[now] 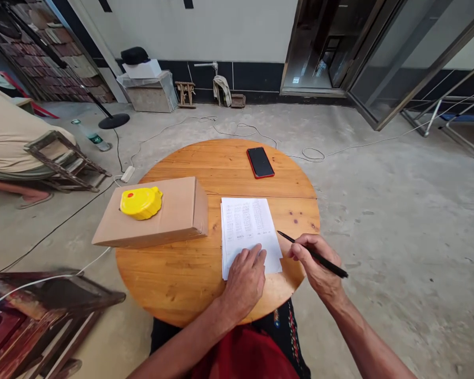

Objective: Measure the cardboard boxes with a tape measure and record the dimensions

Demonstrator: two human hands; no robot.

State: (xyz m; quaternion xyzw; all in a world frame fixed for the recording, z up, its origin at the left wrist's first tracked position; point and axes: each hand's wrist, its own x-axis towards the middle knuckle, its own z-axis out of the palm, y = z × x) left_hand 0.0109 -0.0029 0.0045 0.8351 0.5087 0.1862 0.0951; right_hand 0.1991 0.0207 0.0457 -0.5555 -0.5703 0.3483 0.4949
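A small stack of white paper sheets (247, 221) lies on the round wooden table (174, 284), its upper part covered with handwritten columns. Over the lower part of the top sheet rests my left hand (247, 273), fingers stretched out flat on the paper. My right hand (318, 266) grips a black pen (324, 260) just off the sheet's right edge. The pen's tip points up and left, beside the written lines, and appears apart from the paper. What is written is too small to read.
On the table's left stands a closed cardboard box (174, 210) with a yellow tape measure-like object (141, 202) on top. A phone with a red edge (260, 162) lies near the far rim. Wooden stools (67, 160), a bottle (97, 139) and cables surround the table on the floor.
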